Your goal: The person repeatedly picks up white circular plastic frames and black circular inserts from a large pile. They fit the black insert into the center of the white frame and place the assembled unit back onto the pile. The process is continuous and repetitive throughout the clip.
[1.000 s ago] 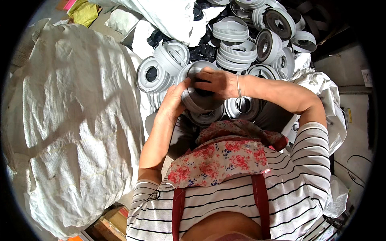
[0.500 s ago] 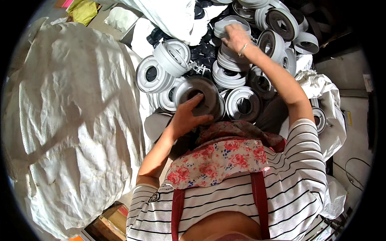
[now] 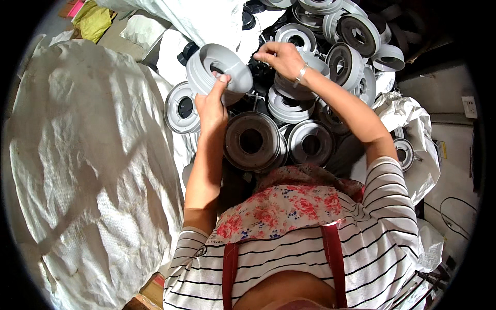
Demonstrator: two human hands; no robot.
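A light grey round plastic housing (image 3: 196,70) with a hole in its middle is tilted up in my left hand (image 3: 211,106). The thumb hooks into its hole; the other fingers are mostly hidden behind it. My right hand (image 3: 285,62) is just right of it, over the pile, with fingertips pinched together. Whatever they hold, if anything, is too small to make out. Below that hand sits a stack of grey housings (image 3: 289,112). Closer to my lap lie a darker grey ring-shaped housing (image 3: 235,135) and a lighter one (image 3: 324,135).
More grey housings (image 3: 356,33) are heaped at the far right, and black round parts (image 3: 249,20) lie among them. A big white woven sack (image 3: 93,170) fills the left side. Another white sack (image 3: 418,139) is at my right, near a wall socket (image 3: 469,107).
My left hand has left the dark housing near my lap, moved forward and taken up a light grey housing. My right hand has come off a far housing and moved left and nearer.
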